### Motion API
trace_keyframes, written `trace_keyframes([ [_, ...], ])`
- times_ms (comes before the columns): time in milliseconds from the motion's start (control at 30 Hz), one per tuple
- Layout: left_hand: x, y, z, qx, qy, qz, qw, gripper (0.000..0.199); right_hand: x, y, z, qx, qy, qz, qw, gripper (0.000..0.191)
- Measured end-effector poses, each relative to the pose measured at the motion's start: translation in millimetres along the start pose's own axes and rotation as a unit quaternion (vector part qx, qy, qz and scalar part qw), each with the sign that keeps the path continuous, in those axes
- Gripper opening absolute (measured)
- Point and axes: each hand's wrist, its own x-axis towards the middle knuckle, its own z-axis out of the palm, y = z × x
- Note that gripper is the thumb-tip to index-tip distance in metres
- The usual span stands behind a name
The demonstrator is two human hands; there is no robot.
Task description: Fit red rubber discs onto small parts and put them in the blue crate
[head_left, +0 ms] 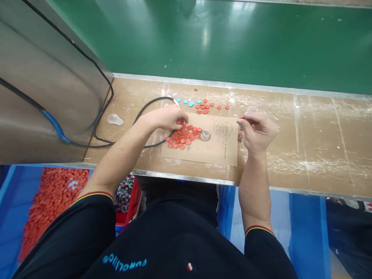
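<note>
Left hand (172,117) is pinching narrow at red discs (182,141), probably lying loose for easy picking, right hand (259,131) is pinching too, can't tell what either's holding.

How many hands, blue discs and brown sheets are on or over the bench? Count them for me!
Hands: 2, the left hand and the right hand
Blue discs: 5
Brown sheet: 1
Total: 8
I left out the red discs; they overlap too much to count.
</note>
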Motion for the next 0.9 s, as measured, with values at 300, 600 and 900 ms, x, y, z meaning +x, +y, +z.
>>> trace_keyframes([
  [300,-15,12,39.5,-0.477,0.346,-0.049,0.806,0.046,-1,0,-1,-0.005,-0.001,0.001,1.0,0.024],
  [600,-67,73,55.9,-0.2,0.311,0.025,0.929,0.012,-2,-1,-5,-0.018,-0.028,0.03,0.999,0.029],
  [900,-36,141,105.1,0.089,0.181,0.147,0.968,0.029,1,15,-21,-0.067,-0.021,0.062,0.996,0.027],
])
